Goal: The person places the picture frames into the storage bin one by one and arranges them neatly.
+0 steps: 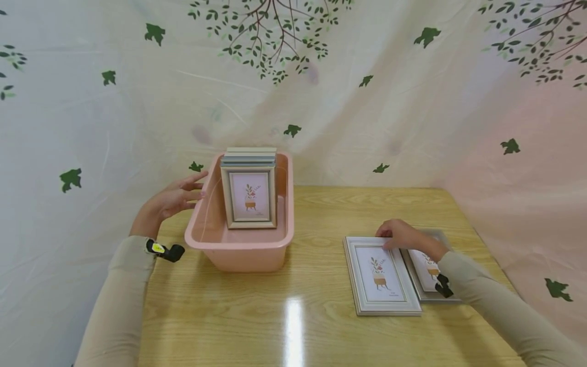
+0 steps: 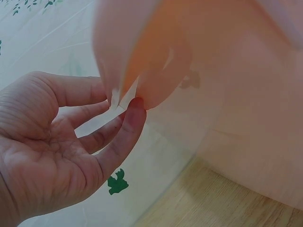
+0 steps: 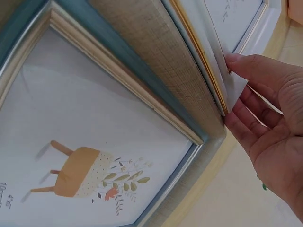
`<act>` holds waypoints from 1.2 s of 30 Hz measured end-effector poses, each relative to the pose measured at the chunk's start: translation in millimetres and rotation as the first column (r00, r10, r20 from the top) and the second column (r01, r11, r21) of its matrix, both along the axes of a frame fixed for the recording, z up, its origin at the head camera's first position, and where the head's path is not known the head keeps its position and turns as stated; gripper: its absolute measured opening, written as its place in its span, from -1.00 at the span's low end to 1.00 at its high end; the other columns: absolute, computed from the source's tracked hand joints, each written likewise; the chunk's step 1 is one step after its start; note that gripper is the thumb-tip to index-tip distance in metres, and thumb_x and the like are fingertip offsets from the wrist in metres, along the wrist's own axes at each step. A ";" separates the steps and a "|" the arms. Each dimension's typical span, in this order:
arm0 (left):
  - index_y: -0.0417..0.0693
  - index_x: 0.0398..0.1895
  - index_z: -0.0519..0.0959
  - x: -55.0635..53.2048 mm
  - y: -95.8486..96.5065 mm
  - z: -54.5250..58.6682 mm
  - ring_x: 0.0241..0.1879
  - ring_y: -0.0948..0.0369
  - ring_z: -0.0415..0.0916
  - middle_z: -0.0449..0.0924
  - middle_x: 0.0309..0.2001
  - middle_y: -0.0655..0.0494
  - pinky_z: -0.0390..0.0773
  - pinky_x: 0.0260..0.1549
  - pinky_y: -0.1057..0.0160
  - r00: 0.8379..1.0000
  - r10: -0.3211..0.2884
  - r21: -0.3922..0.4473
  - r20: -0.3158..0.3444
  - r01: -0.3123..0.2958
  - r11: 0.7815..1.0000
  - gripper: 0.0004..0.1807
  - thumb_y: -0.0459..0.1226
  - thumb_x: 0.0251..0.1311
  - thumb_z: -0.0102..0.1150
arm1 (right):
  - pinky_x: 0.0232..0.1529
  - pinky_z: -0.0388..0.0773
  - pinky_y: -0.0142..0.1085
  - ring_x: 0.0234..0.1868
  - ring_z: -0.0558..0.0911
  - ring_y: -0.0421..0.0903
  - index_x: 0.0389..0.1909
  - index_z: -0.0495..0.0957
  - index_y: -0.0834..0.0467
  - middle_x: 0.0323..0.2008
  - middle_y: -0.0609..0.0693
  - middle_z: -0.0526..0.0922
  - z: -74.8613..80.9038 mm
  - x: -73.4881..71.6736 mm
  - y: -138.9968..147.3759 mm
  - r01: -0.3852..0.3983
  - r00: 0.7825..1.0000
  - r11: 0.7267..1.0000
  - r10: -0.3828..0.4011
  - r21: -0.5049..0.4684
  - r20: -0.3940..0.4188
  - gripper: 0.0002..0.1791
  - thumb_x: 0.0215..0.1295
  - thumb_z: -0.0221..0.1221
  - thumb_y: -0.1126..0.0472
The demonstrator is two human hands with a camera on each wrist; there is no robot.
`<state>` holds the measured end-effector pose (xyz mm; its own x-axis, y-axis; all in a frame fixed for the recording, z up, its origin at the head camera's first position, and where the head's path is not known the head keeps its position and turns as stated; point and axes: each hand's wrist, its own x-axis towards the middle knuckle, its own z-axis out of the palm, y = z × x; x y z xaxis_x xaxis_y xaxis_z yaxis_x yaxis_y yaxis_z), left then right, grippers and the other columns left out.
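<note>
My right hand (image 1: pixel 403 238) is at the far edge of a white picture frame (image 1: pixel 382 278) lying face up on the table. In the right wrist view, the thumb (image 3: pixel 255 66) rests on the frame's face while the fingers curl under its corner. Partly behind my right forearm lies a grey-brown picture frame (image 1: pixel 424 270); its inner edge looks gold and blue-green in the right wrist view. My left hand (image 1: pixel 176 196) touches the left side of a pink plastic tub (image 1: pixel 243 257) with loosely bent fingers. Inside the tub, several picture frames (image 1: pixel 249 199) stand upright in a row, the front one gold-edged.
The wooden table (image 1: pixel 321 214) holds the tub at left and the flat frames at right. A pale cloth (image 1: pixel 330 117) printed with branches and green leaves hangs behind it and along its sides.
</note>
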<state>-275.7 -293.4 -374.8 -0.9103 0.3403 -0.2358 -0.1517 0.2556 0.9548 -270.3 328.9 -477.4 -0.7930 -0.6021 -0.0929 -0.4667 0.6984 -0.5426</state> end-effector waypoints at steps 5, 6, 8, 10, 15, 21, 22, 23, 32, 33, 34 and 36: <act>0.14 0.66 -0.18 1.7 -0.5 0.5 0.33 -0.02 0.25 -0.01 0.53 -0.27 0.54 0.03 0.36 1.000 0.003 0.009 -0.002 -0.003 1.000 -0.10 -0.34 0.45 0.11 | -0.16 0.60 -0.06 -0.23 0.62 -0.02 -0.24 0.70 0.32 -0.29 0.04 0.67 -1.7 0.4 -2.3 -0.010 0.999 1.000 0.010 -0.004 -0.031 -0.76 0.01 0.42 0.47; 0.14 0.66 -0.18 1.6 -0.6 0.2 0.32 -0.01 0.26 -0.01 0.53 -0.28 0.55 0.02 0.36 1.000 0.002 0.009 -0.003 -0.002 1.000 -0.10 -0.35 0.45 0.11 | -0.16 0.59 -0.05 -0.23 0.62 -0.01 -0.24 0.70 0.32 -0.29 0.04 0.66 -1.9 0.3 -3.0 -0.015 0.999 1.000 0.015 -0.002 -0.039 -0.77 0.02 0.42 0.47; 0.14 0.66 -0.18 1.1 -0.7 -0.6 0.31 0.00 0.27 0.00 0.53 -0.27 0.55 0.02 0.35 1.000 0.004 0.012 -0.003 -0.004 1.000 -0.11 -0.36 0.45 0.10 | -0.13 0.59 -0.02 -0.21 0.61 0.01 -0.23 0.70 0.30 -0.29 0.03 0.64 -2.1 0.1 -4.8 -0.012 0.999 1.000 0.013 0.007 -0.053 -0.77 0.03 0.42 0.47; 0.15 0.66 -0.18 0.8 -1.0 -1.3 0.33 -0.02 0.25 0.00 0.53 -0.27 0.55 0.02 0.35 1.000 0.004 0.013 -0.002 -0.004 1.000 -0.12 -0.36 0.46 0.09 | -0.11 0.58 0.01 -0.19 0.61 0.04 -0.22 0.69 0.30 -0.29 0.03 0.63 -1.4 0.0 -6.9 -0.006 0.998 1.000 0.006 0.008 -0.060 -0.77 0.05 0.41 0.47; 0.17 0.66 -0.18 0.7 -2.1 -2.2 0.37 -0.09 0.21 0.00 0.53 -0.27 0.56 0.01 0.36 1.000 0.005 0.007 -0.003 -0.005 1.000 -0.12 -0.36 0.46 0.09 | -0.05 0.56 0.11 -0.14 0.62 0.12 -0.21 0.67 0.30 -0.26 0.06 0.63 1.9 -0.9 -12.0 0.024 0.997 1.000 -0.023 0.011 -0.075 -0.75 0.04 0.40 0.48; 0.17 0.66 -0.17 0.4 -2.4 -2.8 0.31 -0.01 0.28 0.00 0.53 -0.27 0.56 -0.01 0.37 1.000 0.004 0.009 -0.007 -0.004 1.000 -0.13 -0.36 0.47 0.08 | -0.08 0.57 0.08 -0.13 0.63 0.13 -0.18 0.67 0.25 -0.21 0.07 0.67 3.8 -6.0 -12.5 0.058 0.990 0.995 -0.047 0.075 -0.133 -0.72 0.04 0.42 0.41; 0.16 0.66 -0.17 0.2 -2.7 -2.9 0.30 -0.01 0.28 0.00 0.53 -0.27 0.56 0.00 0.37 1.000 0.002 0.011 -0.007 -0.002 1.000 -0.13 -0.36 0.47 0.08 | -0.09 0.57 0.07 -0.13 0.63 0.12 -0.18 0.68 0.24 -0.21 0.06 0.67 4.2 -6.7 -12.5 0.064 0.989 0.995 -0.052 0.082 -0.137 -0.72 0.03 0.42 0.41; 0.17 0.66 -0.17 0.0 -2.9 -3.1 0.30 0.00 0.28 0.00 0.53 -0.27 0.56 0.00 0.37 1.000 0.002 0.014 -0.006 -0.002 1.000 -0.13 -0.36 0.47 0.08 | -0.11 0.57 0.07 -0.14 0.63 0.11 -0.17 0.68 0.23 -0.21 0.06 0.68 4.7 -7.3 -12.2 0.068 0.989 0.994 -0.056 0.088 -0.137 -0.71 0.04 0.42 0.40; 0.17 0.66 -0.18 -0.5 -2.8 -2.8 0.36 -0.08 0.22 -0.02 0.54 -0.27 0.56 0.01 0.36 1.000 -0.003 0.018 0.000 0.003 1.000 -0.11 -0.37 0.46 0.08 | -0.08 0.55 0.10 -0.11 0.59 0.14 -0.11 0.65 0.28 -0.18 0.14 0.66 6.3 -13.5 -12.1 0.062 0.997 0.998 -0.061 0.018 -0.054 -0.71 0.10 0.37 0.44; 0.17 0.66 -0.18 -0.3 -2.9 -2.6 0.36 -0.08 0.22 -0.01 0.54 -0.27 0.56 0.01 0.36 1.000 -0.001 0.019 0.001 0.001 1.000 -0.11 -0.37 0.46 0.08 | -0.07 0.55 0.11 -0.10 0.59 0.15 -0.10 0.64 0.28 -0.17 0.15 0.66 6.6 -14.4 -11.8 0.056 0.997 0.998 -0.056 0.003 -0.047 -0.70 0.11 0.36 0.46; 0.17 0.66 -0.18 0.0 -2.7 -2.3 0.36 -0.08 0.22 -0.01 0.54 -0.27 0.56 0.01 0.36 1.000 0.000 0.020 0.002 0.000 1.000 -0.11 -0.37 0.46 0.09 | -0.07 0.55 0.10 -0.10 0.60 0.14 -0.10 0.63 0.28 -0.17 0.16 0.67 7.4 -14.9 -11.4 0.051 0.998 0.999 -0.052 -0.013 -0.037 -0.70 0.12 0.36 0.47; 0.18 0.66 -0.18 0.5 -2.9 -2.0 0.37 -0.08 0.21 -0.01 0.54 -0.27 0.56 0.01 0.36 1.000 0.001 0.022 0.004 -0.001 1.000 -0.11 -0.36 0.46 0.09 | -0.08 0.55 0.08 -0.10 0.61 0.13 -0.09 0.60 0.26 -0.16 0.16 0.68 8.9 -15.2 -11.2 0.057 0.998 0.998 -0.058 -0.035 -0.025 -0.69 0.14 0.35 0.47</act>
